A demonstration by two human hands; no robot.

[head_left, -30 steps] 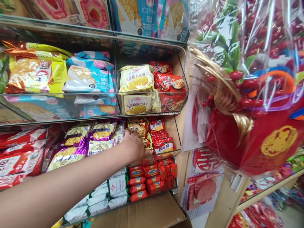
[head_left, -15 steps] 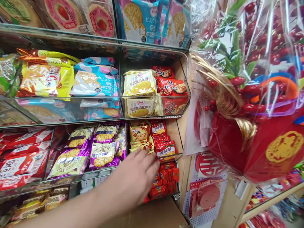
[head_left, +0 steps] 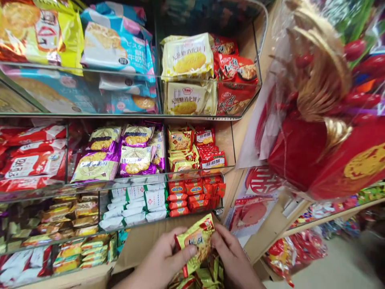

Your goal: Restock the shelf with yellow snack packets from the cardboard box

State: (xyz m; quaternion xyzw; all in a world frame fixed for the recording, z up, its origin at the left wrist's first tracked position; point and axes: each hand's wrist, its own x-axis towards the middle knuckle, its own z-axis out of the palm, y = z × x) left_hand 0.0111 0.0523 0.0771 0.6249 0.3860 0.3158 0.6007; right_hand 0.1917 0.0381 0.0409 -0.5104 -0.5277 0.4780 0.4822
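Note:
A yellow and red snack packet (head_left: 200,241) is held tilted at the bottom centre. My left hand (head_left: 168,255) grips it from the left, thumb across its front. My right hand (head_left: 230,251) pinches its right edge, fingers closed. Beneath the hands, several similar yellow packets (head_left: 210,275) lie in an open cardboard box (head_left: 141,241). Matching yellow packets (head_left: 180,140) stand in a shelf compartment above, beside small red packets (head_left: 212,158).
Clear-fronted shelves hold purple cookie packets (head_left: 136,160), white and green packets (head_left: 155,198), orange-red packets (head_left: 194,188) and blue biscuit packs (head_left: 120,40). A plastic-wrapped red decoration (head_left: 325,156) hangs close on the right.
The hand that was at the yellow packets' compartment is no longer there. Both hands are now low over the box with a packet between them. The view has shifted downward and closer.

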